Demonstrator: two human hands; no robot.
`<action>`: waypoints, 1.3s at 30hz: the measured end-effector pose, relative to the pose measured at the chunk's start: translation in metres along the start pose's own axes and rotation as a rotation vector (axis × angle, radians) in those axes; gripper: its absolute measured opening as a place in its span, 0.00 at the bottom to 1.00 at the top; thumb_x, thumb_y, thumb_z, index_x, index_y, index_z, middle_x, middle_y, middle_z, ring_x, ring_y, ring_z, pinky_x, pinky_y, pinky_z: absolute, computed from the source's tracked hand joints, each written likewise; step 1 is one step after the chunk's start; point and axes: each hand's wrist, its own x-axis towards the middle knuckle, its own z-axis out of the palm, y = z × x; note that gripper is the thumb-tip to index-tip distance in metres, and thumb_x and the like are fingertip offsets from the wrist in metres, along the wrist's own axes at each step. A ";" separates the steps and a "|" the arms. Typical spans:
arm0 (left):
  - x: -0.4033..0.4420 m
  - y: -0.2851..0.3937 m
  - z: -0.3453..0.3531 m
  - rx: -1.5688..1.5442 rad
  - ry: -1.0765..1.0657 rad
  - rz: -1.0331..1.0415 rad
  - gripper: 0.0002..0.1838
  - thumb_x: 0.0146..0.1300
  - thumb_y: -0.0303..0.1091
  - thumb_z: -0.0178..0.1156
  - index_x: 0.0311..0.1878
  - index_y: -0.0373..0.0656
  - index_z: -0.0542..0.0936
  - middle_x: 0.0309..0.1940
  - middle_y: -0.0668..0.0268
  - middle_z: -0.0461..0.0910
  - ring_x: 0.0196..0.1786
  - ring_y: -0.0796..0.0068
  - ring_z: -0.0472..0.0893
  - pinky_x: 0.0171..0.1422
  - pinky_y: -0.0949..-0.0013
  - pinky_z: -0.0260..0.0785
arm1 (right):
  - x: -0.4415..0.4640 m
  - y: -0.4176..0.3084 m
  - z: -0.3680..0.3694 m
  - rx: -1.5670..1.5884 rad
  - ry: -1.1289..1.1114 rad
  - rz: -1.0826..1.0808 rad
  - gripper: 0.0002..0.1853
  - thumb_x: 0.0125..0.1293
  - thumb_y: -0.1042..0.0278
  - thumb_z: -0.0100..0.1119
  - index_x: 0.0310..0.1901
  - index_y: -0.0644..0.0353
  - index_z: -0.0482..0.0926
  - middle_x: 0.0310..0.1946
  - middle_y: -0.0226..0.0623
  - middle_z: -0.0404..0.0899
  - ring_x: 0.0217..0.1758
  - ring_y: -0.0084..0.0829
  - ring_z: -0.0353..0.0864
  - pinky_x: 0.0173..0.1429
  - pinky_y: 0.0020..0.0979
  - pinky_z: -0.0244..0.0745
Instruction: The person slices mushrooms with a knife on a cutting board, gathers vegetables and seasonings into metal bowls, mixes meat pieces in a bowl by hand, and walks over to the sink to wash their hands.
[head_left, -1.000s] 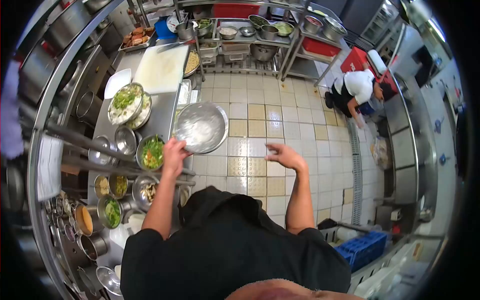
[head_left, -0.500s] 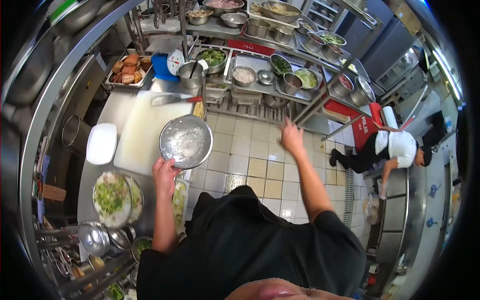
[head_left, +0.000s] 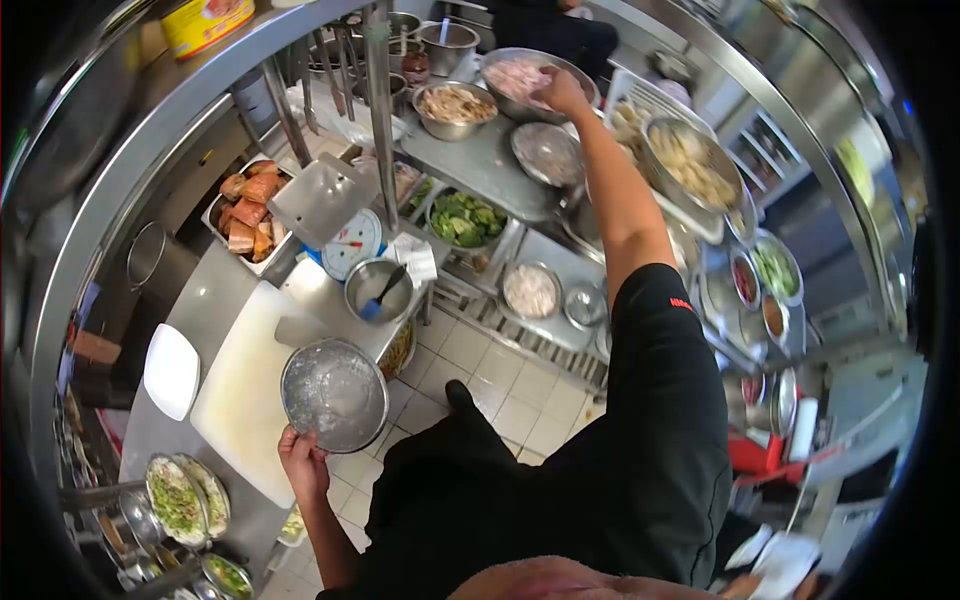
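Note:
My left hand [head_left: 303,462] grips the rim of a metal bowl [head_left: 335,396] whose inside is dusted with white powder. That bowl is over the right edge of a pale cutting board [head_left: 245,385]. My right hand [head_left: 562,90] reaches far out, its fingers in a large metal bowl of pale pink pieces [head_left: 515,78]; the fingertips are hard to make out. Beside that bowl stand a bowl of light brown pieces [head_left: 456,104] and a metal bowl with a whitish inside [head_left: 548,153].
A tray of browned meat [head_left: 250,215], a blue scale [head_left: 352,245], a pot with a brush [head_left: 378,290] and a white plate [head_left: 171,371] lie left. Leafy greens [head_left: 466,219] sit on a lower shelf. A metal post [head_left: 381,120] rises between. Parts of other people show at top and lower right.
My right hand has moved from over the floor to the bowl of pink pieces on the upper shelf. The view has turned toward the shelves, and my left hand still holds the powdery bowl.

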 end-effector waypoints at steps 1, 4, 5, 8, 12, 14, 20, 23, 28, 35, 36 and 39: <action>0.003 -0.002 0.018 -0.011 0.026 0.008 0.05 0.58 0.19 0.53 0.31 0.42 0.74 0.22 0.71 0.75 0.19 0.84 0.69 0.23 0.78 0.65 | 0.013 -0.009 -0.006 0.122 -0.151 -0.010 0.36 0.45 0.63 0.73 0.59 0.62 0.75 0.39 0.50 0.84 0.40 0.41 0.84 0.51 0.38 0.76; 0.017 0.000 0.054 0.005 0.067 0.006 0.06 0.57 0.19 0.52 0.31 0.41 0.75 0.22 0.71 0.75 0.18 0.85 0.69 0.22 0.79 0.65 | 0.068 -0.002 0.036 0.425 -0.402 0.210 0.47 0.43 0.68 0.74 0.69 0.58 0.64 0.43 0.47 0.84 0.45 0.42 0.83 0.51 0.45 0.76; 0.019 0.001 0.066 0.021 0.077 -0.008 0.06 0.57 0.18 0.52 0.32 0.41 0.75 0.22 0.71 0.75 0.18 0.85 0.69 0.22 0.79 0.65 | 0.081 0.003 0.058 0.352 -0.438 0.152 0.48 0.43 0.69 0.74 0.70 0.58 0.63 0.45 0.46 0.83 0.49 0.42 0.81 0.52 0.48 0.76; 0.037 0.008 0.123 0.083 0.129 -0.025 0.06 0.56 0.18 0.52 0.33 0.39 0.76 0.22 0.71 0.75 0.18 0.85 0.70 0.23 0.80 0.66 | 0.124 0.028 0.126 0.082 -0.563 -0.105 0.42 0.42 0.70 0.71 0.65 0.56 0.68 0.52 0.46 0.80 0.61 0.45 0.73 0.58 0.54 0.71; 0.071 0.006 0.186 0.094 0.036 -0.044 0.06 0.56 0.18 0.52 0.35 0.38 0.76 0.21 0.72 0.73 0.19 0.85 0.71 0.22 0.81 0.66 | 0.139 0.049 0.177 -0.348 -0.490 -0.379 0.27 0.40 0.68 0.68 0.48 0.58 0.81 0.50 0.47 0.81 0.59 0.47 0.75 0.60 0.51 0.71; 0.084 0.008 0.228 0.079 0.062 -0.057 0.06 0.56 0.18 0.53 0.35 0.37 0.76 0.20 0.73 0.72 0.20 0.85 0.70 0.23 0.81 0.68 | 0.126 0.041 0.159 -0.355 -0.353 -0.317 0.19 0.38 0.66 0.67 0.37 0.61 0.86 0.47 0.47 0.83 0.54 0.47 0.79 0.58 0.47 0.73; 0.154 0.012 0.333 0.165 -0.240 -0.076 0.01 0.59 0.23 0.56 0.32 0.39 0.73 0.25 0.69 0.70 0.22 0.80 0.71 0.31 0.71 0.79 | 0.105 0.012 0.055 -0.112 -0.509 -0.184 0.14 0.47 0.62 0.66 0.34 0.62 0.86 0.36 0.49 0.84 0.40 0.42 0.84 0.46 0.41 0.77; 0.187 0.008 0.382 0.165 -0.352 -0.065 0.03 0.59 0.26 0.57 0.34 0.37 0.74 0.27 0.65 0.74 0.24 0.76 0.76 0.35 0.68 0.80 | 0.125 0.031 0.048 -0.050 -0.568 -0.178 0.16 0.44 0.60 0.69 0.31 0.65 0.84 0.26 0.43 0.81 0.28 0.37 0.77 0.34 0.39 0.74; 0.212 0.005 0.438 0.209 -0.432 -0.099 0.06 0.58 0.27 0.57 0.36 0.35 0.74 0.31 0.60 0.79 0.27 0.71 0.81 0.35 0.69 0.80 | 0.133 0.029 -0.007 0.215 -0.520 -0.184 0.07 0.46 0.73 0.65 0.23 0.65 0.76 0.20 0.34 0.73 0.24 0.24 0.68 0.29 0.33 0.69; 0.216 -0.004 0.467 0.258 -0.501 -0.166 0.08 0.59 0.30 0.57 0.39 0.36 0.73 0.31 0.60 0.80 0.29 0.70 0.82 0.39 0.66 0.80 | 0.098 -0.025 -0.132 0.878 -0.590 -0.566 0.09 0.49 0.76 0.62 0.34 0.68 0.82 0.35 0.35 0.81 0.38 0.23 0.76 0.44 0.27 0.73; 0.219 -0.007 0.469 0.246 -0.505 -0.174 0.08 0.59 0.30 0.57 0.39 0.37 0.73 0.31 0.60 0.80 0.29 0.70 0.82 0.39 0.66 0.80 | 0.092 -0.026 -0.143 0.846 -0.573 -0.528 0.10 0.53 0.75 0.60 0.37 0.68 0.82 0.37 0.35 0.81 0.41 0.23 0.77 0.47 0.27 0.73; 0.220 -0.013 0.473 0.209 -0.520 -0.173 0.08 0.59 0.30 0.57 0.39 0.37 0.73 0.31 0.60 0.80 0.29 0.70 0.82 0.40 0.66 0.80 | 0.058 -0.045 -0.154 0.981 -0.664 -0.453 0.11 0.54 0.75 0.60 0.39 0.68 0.82 0.35 0.34 0.81 0.41 0.23 0.78 0.47 0.27 0.74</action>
